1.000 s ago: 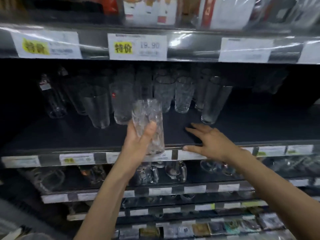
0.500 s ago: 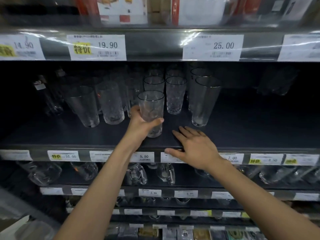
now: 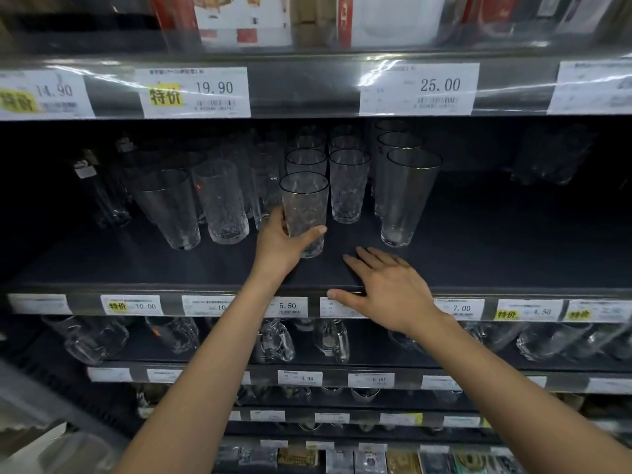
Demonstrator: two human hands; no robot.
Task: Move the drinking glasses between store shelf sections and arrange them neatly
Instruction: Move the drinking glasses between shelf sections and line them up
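**Setting a textured glass at the head of its row**

Head view: the left hand (image 3: 284, 246) wraps the textured glass (image 3: 303, 213), upright on or just above the dark shelf (image 3: 513, 254), in front of a matching row (image 3: 306, 159). The right hand (image 3: 386, 289) lies spread, empty, on the shelf edge. Placement appears under way; next, square it with the row and let go.

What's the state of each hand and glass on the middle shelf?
left hand: gripping the textured glass
textured glass: upright, held, front of its row
right hand: open, flat on the shelf edge
tall smooth glass: upright, untouched
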